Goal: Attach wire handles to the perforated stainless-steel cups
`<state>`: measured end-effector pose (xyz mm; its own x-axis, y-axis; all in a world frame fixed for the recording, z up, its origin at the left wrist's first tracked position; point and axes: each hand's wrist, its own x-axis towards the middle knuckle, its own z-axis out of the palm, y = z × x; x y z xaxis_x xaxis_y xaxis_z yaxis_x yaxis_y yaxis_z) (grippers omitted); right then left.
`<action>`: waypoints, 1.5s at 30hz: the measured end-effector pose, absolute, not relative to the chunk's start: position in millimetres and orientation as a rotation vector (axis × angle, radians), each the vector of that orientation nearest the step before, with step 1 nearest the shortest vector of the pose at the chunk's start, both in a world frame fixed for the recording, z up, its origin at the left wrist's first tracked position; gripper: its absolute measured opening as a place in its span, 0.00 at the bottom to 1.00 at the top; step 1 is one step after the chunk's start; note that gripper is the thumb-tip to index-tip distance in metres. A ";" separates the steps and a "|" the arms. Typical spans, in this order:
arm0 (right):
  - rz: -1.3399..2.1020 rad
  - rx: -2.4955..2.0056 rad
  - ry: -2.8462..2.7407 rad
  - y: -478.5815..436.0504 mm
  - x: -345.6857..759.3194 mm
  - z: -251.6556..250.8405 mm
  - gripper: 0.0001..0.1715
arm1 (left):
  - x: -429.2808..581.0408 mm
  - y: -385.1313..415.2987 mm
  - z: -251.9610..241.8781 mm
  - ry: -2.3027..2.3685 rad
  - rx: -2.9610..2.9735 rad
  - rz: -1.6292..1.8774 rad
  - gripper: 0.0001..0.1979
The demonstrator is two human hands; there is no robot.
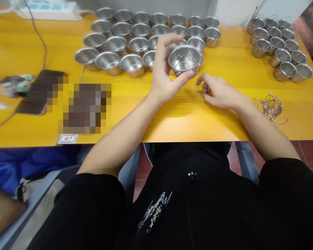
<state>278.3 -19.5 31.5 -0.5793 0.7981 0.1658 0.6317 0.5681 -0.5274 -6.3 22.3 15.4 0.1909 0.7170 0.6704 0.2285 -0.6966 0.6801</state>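
Observation:
My left hand (165,69) grips a small perforated metal cup (184,59) by its rim and side, tilted so that its holed inside faces me. Just to its right, my right hand (215,89) pinches a thin curved wire handle (196,91) over the yellow table. One end of that wire points towards the cup and stays apart from it. Farther right lies a tangled pile of similar wire handles (271,107). Behind my left hand stand rows of perforated cups without handles (132,64), partly hidden by the hand.
At the right rear stands a group of cups with wire handles (281,57). On the left lie a dark phone (39,92) with a cable and a blurred-out item (83,107). A white power strip (49,9) sits at the back of the table (135,126).

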 end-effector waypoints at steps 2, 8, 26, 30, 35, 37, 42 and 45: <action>0.552 -1.188 -2.440 -21.4 274.3 31.8 0.31 | -4.6 18.9 18.7 0.894 2.013 1.564 0.56; 0.573 -1.190 -2.431 -21.5 273.0 31.2 0.38 | -4.9 29.0 12.1 0.935 2.080 1.420 0.70; 0.704 -1.159 -2.371 -18.8 279.9 25.7 0.38 | -8.6 32.3 -1.3 0.956 2.024 1.436 0.69; 0.698 -1.166 -2.397 -19.9 280.0 30.3 0.38 | -14.0 36.8 -5.3 0.876 2.135 1.448 0.64; 0.758 -1.215 -2.437 -23.2 277.8 42.7 0.40 | -10.2 54.1 -19.7 0.547 2.098 1.627 0.60; 0.779 -1.228 -2.447 -24.4 277.2 45.6 0.41 | -7.7 58.8 -22.8 0.499 2.075 1.677 0.60; 0.755 -1.224 -2.437 -26.6 277.1 44.6 0.42 | -8.2 63.7 -26.2 0.459 2.123 1.704 0.60; 0.708 -1.221 -2.461 -27.8 279.8 46.8 0.43 | -10.6 64.0 -27.4 0.442 2.139 1.709 0.61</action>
